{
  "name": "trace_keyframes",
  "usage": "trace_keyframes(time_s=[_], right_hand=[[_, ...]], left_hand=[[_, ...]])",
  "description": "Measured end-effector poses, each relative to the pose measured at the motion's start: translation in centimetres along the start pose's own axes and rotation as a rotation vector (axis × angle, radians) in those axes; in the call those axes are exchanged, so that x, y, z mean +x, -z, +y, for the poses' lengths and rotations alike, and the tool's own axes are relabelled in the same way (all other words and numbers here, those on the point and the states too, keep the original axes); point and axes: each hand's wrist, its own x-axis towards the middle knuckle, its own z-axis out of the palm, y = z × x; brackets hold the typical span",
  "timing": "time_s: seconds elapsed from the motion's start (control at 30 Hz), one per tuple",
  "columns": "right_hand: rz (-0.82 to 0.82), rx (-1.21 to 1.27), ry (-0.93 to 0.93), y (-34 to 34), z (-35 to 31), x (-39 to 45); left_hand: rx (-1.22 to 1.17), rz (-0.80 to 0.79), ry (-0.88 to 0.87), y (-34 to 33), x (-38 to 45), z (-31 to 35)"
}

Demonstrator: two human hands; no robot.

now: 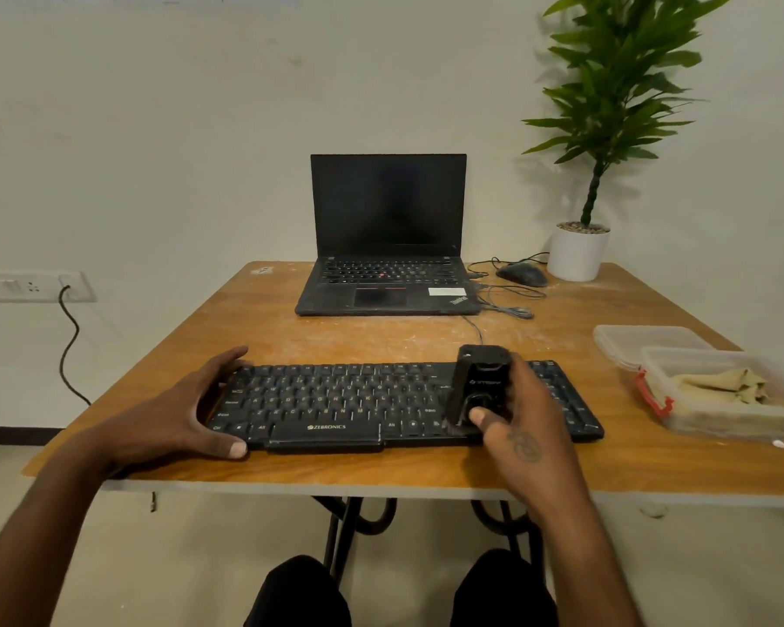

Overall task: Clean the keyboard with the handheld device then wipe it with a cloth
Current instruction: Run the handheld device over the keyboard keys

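A brown table [290, 319] stands by a pale wall. Your black keyboard [358, 400] lies near the front edge. Your left hand [191, 409] holds its left end, thumb at the front and fingers curled over the back. Your right hand [521, 423] grips the black cleaner [478, 382], standing on the keys at the right side. The cloth [720, 386], I think, lies folded in the clear box [734, 418] to the right. A laptop [388, 237] sits open behind.

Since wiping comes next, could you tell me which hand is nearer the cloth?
Right. The right hand, holding the handheld device, is nearer the cloth; the left hand grips the keyboard's far end.
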Motion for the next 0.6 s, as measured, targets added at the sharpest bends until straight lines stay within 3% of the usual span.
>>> trace_keyframes(time_s=[0.17, 0.43, 0.6], right_hand=[[0.132, -0.029, -0.009, 2.3, 1.2, 0.1], [0.003, -0.107, 0.034, -1.1, 0.5, -0.1], [0.102, 0.002, 0.004, 2.9, 1.4, -0.1]], left_hand=[[0.005, 0.018, -0.015, -0.1, 0.1, -0.4], [0.001, 0.023, -0.021, -0.1, 0.0, -0.3], [0.009, 0.026, -0.023, 0.0, 0.2, -0.8]])
